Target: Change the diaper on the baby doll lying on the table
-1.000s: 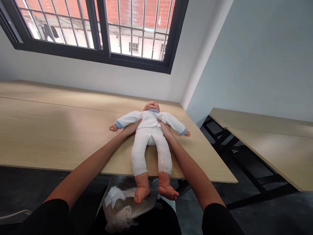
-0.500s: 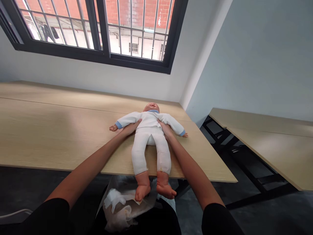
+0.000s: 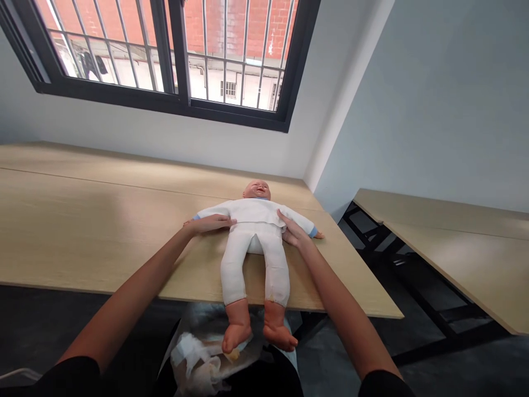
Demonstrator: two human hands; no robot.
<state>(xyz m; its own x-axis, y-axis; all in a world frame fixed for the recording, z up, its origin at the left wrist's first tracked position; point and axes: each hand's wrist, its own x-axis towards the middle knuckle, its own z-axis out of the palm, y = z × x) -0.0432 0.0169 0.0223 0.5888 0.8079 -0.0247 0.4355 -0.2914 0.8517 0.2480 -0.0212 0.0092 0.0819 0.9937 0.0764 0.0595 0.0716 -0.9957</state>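
White shirt (image 3: 254, 210) on the doll (image 3: 258, 229) lies between my left fingers (image 3: 225, 221) and right fingers (image 3: 284, 216), touching both; whether either pinches it, I cannot tell.

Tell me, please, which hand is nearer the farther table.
The right hand, at the doll's side facing that table; the left hand is opposite, farther away.

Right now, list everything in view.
Near table: 1, seamed pale wood, centre-left
Doll: 1, white clothes, blue cuffs, on near table
Side table: 1, seamed pale wood, right
Legs: several, black, under side table
Bag: 1, translucent, below doll's feet
Walls: 2 visible, pale, background
Window: 1, dark-framed, far wall
Bars: several, grey, outside
Brickwork: 1 stretch, red, outside
Cord: 1, white, bottom left
Floor: 1, dark, below
Sleeves: 2, black, bottom corners
Left hand: 1, bare, at doll's waist
Right hand: 1, bare, at doll's waist
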